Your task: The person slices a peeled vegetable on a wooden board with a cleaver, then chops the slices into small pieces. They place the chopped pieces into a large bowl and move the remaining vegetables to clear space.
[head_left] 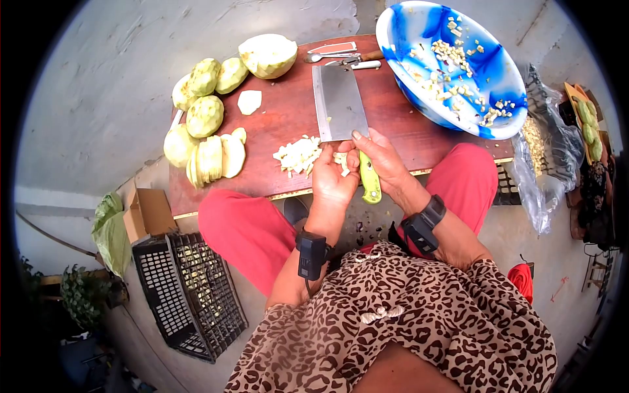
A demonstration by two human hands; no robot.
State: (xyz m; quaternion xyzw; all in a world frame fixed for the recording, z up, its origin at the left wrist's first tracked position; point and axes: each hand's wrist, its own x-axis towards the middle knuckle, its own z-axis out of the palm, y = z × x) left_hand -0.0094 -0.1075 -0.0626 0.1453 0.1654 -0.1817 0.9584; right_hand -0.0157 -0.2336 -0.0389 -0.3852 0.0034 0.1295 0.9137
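My right hand (383,160) is closed on a cleaver at the base of its blade, with the green handle (370,178) showing below. The broad metal blade (341,101) points away from me over the red table. Palm up, my left hand (335,175) has curled fingers around some pale diced pieces (343,162), just under the blade's near end. A small pile of diced pieces (299,156) lies left of the blade. Farther left are pale slices (211,160) and several peeled green vegetables (204,116). A large cut half (268,56) rests at the back.
A blue and white basin (409,82) holding diced pieces stands tilted at the table's right. Small utensils (334,57) lie at the back of the red table (288,98). Black crates (190,295) and a cardboard box (152,211) are lower left; a plastic bag (540,190) is right.
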